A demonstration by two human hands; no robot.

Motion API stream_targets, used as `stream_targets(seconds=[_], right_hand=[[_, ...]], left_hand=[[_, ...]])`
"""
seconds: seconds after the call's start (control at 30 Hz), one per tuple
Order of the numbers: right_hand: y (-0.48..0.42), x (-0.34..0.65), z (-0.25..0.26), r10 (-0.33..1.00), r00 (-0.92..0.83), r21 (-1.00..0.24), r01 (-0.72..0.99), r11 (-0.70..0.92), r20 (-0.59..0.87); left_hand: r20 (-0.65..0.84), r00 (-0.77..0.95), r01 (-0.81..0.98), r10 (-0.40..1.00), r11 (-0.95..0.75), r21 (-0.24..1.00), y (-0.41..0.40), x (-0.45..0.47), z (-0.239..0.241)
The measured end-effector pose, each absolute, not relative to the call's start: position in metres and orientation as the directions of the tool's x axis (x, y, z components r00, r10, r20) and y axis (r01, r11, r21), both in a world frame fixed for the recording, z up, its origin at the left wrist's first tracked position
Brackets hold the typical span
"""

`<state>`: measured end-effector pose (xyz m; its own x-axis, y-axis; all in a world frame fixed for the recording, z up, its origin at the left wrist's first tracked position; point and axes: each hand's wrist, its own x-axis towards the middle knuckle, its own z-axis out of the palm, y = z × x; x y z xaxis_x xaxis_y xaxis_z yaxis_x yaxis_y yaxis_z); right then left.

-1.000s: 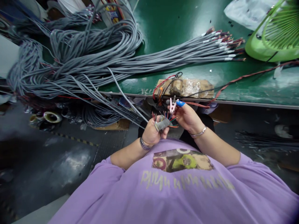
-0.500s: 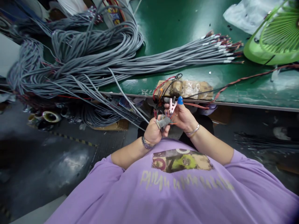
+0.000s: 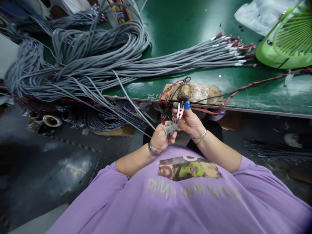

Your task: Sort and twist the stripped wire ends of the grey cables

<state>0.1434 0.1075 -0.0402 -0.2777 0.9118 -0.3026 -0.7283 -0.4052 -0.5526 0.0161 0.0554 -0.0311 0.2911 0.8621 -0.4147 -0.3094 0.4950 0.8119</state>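
Note:
My left hand [image 3: 159,138] is closed around the end of a grey cable [image 3: 147,120], with a grey cover-like piece [image 3: 171,128] along its thumb. Thin coloured wires [image 3: 179,124] fan out from there towards my right hand [image 3: 193,125]. A blue cover [image 3: 187,105] sits on my right thumb. Between that thumb and the fingers is a small pink clip [image 3: 179,112], which the hand appears to pinch; the fingers are partly hidden. Close behind is a dark bundle of wires [image 3: 167,100] by a taped wooden block [image 3: 204,92] at the bench edge.
Long grey cables [image 3: 170,63] lie across the green bench [image 3: 175,19], with stripped ends at the right. A green fan [image 3: 287,42] and a plastic bag [image 3: 255,18] stand there too. A red and black twisted cord [image 3: 234,94] runs along the front edge. Coiled cable [image 3: 104,120] is below.
The camera view has shifted slightly. My right hand and the pink clip have barely moved; my left hand stays in place with the same hold.

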Motion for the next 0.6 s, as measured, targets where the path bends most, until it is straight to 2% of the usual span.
stream_targets(seconds=[0.23, 0.43, 0.6], right_hand=[[0.1068, 0.1428, -0.0399, 0.900, -0.276, -0.519, -0.744, -0.422, -0.337], [0.1047, 0.1436, -0.0398, 0.900, -0.330, -0.517, -0.738, -0.434, -0.285], [0.1018, 0.1458, -0.0400, 0.880, -0.340, -0.500, -0.728, -0.469, -0.331]], left_hand=[[-0.421, 0.298, -0.298, 0.857, 0.503, 0.811, 0.0556, 0.0167, -0.0271], [-0.379, 0.305, -0.291, 0.874, 0.464, 0.836, 0.0532, 0.0174, -0.0284], [-0.351, 0.316, -0.284, 0.882, 0.440, 0.852, 0.0526, 0.0172, -0.0305]])
